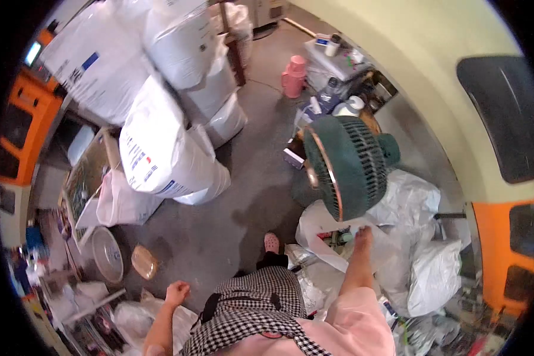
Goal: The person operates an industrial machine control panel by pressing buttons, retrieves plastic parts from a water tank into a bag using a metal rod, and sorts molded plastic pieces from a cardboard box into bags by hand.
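My right hand (364,238) reaches forward, its fingers closed at the rim of a white plastic bag (315,242), just below the green fan. Small coloured items (337,237) show inside the bag's mouth, too small to name. My left hand (177,293) hangs in the air at my left side, fingers curled, with nothing visible in it. Below it lie crumpled translucent plastic bags (137,317). The dark green fan (353,166) with a copper-coloured ring stands ahead of my right hand.
Big white sacks (166,145) are stacked ahead on the left. A round basin (108,255) and a tan bundle (144,263) are on the floor at left. A pink thermos (293,77) stands farther off. Plastic bags (436,276) crowd the right, beside an orange-and-cream machine (498,231).
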A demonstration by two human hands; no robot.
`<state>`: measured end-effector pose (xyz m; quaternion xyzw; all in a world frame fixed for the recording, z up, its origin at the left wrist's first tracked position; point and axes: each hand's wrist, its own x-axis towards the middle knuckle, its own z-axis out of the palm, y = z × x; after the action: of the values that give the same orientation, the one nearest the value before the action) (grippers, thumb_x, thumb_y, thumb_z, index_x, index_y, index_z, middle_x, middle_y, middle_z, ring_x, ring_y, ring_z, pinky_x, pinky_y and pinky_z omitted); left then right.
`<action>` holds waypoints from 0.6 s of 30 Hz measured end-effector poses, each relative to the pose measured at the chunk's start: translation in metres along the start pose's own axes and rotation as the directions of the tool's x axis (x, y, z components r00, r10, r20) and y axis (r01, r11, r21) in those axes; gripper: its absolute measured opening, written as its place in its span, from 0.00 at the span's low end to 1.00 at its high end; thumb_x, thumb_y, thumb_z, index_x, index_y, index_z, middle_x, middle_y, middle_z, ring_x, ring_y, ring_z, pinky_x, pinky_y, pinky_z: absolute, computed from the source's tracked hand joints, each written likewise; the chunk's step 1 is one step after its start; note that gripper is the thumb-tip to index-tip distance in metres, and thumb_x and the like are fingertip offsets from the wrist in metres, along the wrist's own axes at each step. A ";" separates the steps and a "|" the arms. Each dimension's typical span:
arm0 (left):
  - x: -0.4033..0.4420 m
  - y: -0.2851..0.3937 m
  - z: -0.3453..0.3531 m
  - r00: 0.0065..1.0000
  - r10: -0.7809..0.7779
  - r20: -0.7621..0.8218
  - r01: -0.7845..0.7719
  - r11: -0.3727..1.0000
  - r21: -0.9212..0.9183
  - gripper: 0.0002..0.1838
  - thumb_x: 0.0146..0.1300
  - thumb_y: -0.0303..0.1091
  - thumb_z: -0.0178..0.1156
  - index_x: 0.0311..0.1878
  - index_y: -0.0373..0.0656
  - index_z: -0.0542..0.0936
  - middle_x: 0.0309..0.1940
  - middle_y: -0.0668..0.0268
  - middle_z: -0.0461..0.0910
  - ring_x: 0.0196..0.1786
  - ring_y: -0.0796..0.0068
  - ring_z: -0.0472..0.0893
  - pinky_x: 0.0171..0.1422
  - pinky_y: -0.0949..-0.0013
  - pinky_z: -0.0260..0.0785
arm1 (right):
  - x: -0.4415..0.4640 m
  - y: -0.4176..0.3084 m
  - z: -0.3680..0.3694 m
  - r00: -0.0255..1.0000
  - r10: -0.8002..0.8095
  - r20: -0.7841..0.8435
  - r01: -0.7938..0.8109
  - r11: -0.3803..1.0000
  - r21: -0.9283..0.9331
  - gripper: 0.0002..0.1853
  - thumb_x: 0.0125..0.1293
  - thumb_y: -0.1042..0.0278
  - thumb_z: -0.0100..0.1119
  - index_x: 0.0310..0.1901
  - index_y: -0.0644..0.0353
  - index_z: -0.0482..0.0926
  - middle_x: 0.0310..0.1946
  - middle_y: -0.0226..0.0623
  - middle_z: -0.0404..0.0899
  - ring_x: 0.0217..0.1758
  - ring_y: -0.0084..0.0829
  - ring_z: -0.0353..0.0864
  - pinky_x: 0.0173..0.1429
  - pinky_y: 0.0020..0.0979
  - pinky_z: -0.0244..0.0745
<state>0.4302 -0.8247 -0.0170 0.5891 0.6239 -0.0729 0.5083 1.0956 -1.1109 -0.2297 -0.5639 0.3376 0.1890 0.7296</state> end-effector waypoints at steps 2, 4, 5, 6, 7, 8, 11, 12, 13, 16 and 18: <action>0.004 -0.002 -0.009 0.999 -0.036 0.008 0.035 0.990 0.140 0.10 0.57 0.35 0.59 0.35 0.36 0.78 0.24 0.62 0.80 0.25 0.74 0.79 0.31 0.70 0.72 | 0.029 -0.021 0.019 0.948 -0.143 0.286 0.205 0.958 -0.201 0.21 0.63 0.57 0.50 0.57 0.53 0.67 0.53 0.32 0.70 0.56 0.29 0.66 0.53 0.34 0.63; -0.004 -0.025 -0.018 0.998 -0.014 -0.057 0.026 0.975 0.220 0.12 0.56 0.39 0.59 0.34 0.38 0.79 0.25 0.61 0.80 0.25 0.75 0.79 0.33 0.69 0.72 | -0.048 -0.054 0.056 0.895 -0.046 0.443 0.200 0.930 -0.307 0.24 0.66 0.60 0.43 0.63 0.55 0.57 0.64 0.34 0.58 0.65 0.33 0.60 0.64 0.42 0.60; -0.006 -0.038 -0.020 0.989 0.045 -0.141 -0.018 0.982 0.189 0.13 0.56 0.40 0.59 0.33 0.39 0.79 0.25 0.61 0.81 0.25 0.75 0.79 0.34 0.68 0.72 | -0.040 -0.053 0.042 0.936 -0.087 0.341 0.193 0.938 -0.289 0.25 0.66 0.58 0.44 0.63 0.55 0.58 0.63 0.36 0.60 0.64 0.34 0.61 0.62 0.42 0.62; -0.016 -0.029 -0.028 0.983 -0.080 -0.168 0.093 0.993 0.069 0.13 0.55 0.40 0.59 0.33 0.39 0.79 0.26 0.61 0.81 0.26 0.76 0.80 0.35 0.68 0.72 | -0.027 -0.044 0.009 0.970 -0.147 0.193 0.202 0.931 -0.305 0.26 0.65 0.56 0.44 0.62 0.56 0.59 0.61 0.39 0.61 0.63 0.35 0.62 0.61 0.41 0.64; -0.028 -0.028 -0.034 0.965 -0.192 -0.177 0.184 0.981 -0.059 0.13 0.55 0.40 0.59 0.32 0.39 0.79 0.26 0.61 0.81 0.27 0.76 0.80 0.36 0.68 0.72 | -0.028 -0.041 0.000 0.974 -0.203 0.101 0.226 0.913 -0.341 0.26 0.65 0.54 0.45 0.62 0.57 0.60 0.60 0.41 0.63 0.62 0.36 0.63 0.59 0.41 0.66; -0.035 -0.051 -0.033 0.947 -0.234 -0.221 0.212 0.970 -0.120 0.13 0.55 0.40 0.59 0.32 0.39 0.79 0.26 0.61 0.81 0.27 0.76 0.80 0.36 0.68 0.72 | -0.029 -0.041 -0.010 0.964 -0.255 0.073 0.263 0.888 -0.377 0.27 0.64 0.53 0.45 0.62 0.58 0.61 0.59 0.44 0.64 0.61 0.37 0.64 0.57 0.40 0.68; -0.041 -0.132 -0.025 0.899 -0.401 -0.175 0.319 0.875 -0.365 0.09 0.54 0.35 0.58 0.35 0.42 0.81 0.27 0.64 0.82 0.30 0.75 0.82 0.38 0.69 0.73 | -0.085 -0.015 0.022 0.900 -0.417 0.130 0.369 0.568 -0.735 0.20 0.60 0.55 0.48 0.49 0.57 0.65 0.48 0.41 0.68 0.51 0.36 0.68 0.49 0.38 0.69; -0.044 -0.154 -0.023 0.894 -0.409 -0.183 0.314 0.863 -0.395 0.09 0.54 0.35 0.58 0.35 0.42 0.81 0.27 0.64 0.82 0.30 0.75 0.82 0.38 0.69 0.73 | -0.106 -0.002 0.036 0.875 -0.430 0.223 0.395 0.367 -0.842 0.17 0.58 0.56 0.49 0.45 0.56 0.67 0.45 0.40 0.69 0.48 0.36 0.69 0.46 0.38 0.69; -0.054 -0.171 -0.018 0.866 -0.483 -0.133 0.419 0.844 -0.335 0.08 0.54 0.35 0.58 0.35 0.44 0.82 0.27 0.64 0.82 0.31 0.74 0.82 0.38 0.68 0.74 | -0.124 0.012 0.052 0.846 -0.408 0.342 0.410 0.089 -0.908 0.15 0.57 0.56 0.50 0.41 0.56 0.68 0.41 0.39 0.70 0.44 0.36 0.70 0.43 0.37 0.69; -0.047 -0.286 0.016 0.928 -0.371 -0.025 0.366 0.923 -0.118 0.07 0.50 0.35 0.59 0.32 0.50 0.83 0.28 0.66 0.83 0.33 0.72 0.82 0.37 0.67 0.74 | -0.184 0.060 0.089 0.696 -0.097 0.712 0.419 -0.750 -0.512 0.09 0.52 0.59 0.53 0.29 0.55 0.73 0.30 0.36 0.74 0.35 0.35 0.74 0.35 0.35 0.70; -0.040 -0.327 0.007 0.951 -0.306 0.051 0.299 0.947 0.120 0.06 0.47 0.37 0.60 0.29 0.52 0.83 0.27 0.67 0.82 0.33 0.70 0.82 0.35 0.66 0.74 | -0.229 0.110 0.121 0.622 0.122 0.773 0.424 -0.882 -0.203 0.08 0.49 0.60 0.55 0.21 0.54 0.76 0.23 0.33 0.76 0.28 0.35 0.76 0.29 0.34 0.70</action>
<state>0.1610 -0.9526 -0.1574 0.5108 0.6841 -0.2046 0.4788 0.8968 -0.9393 -0.1281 -0.8558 -0.4455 0.1238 -0.2318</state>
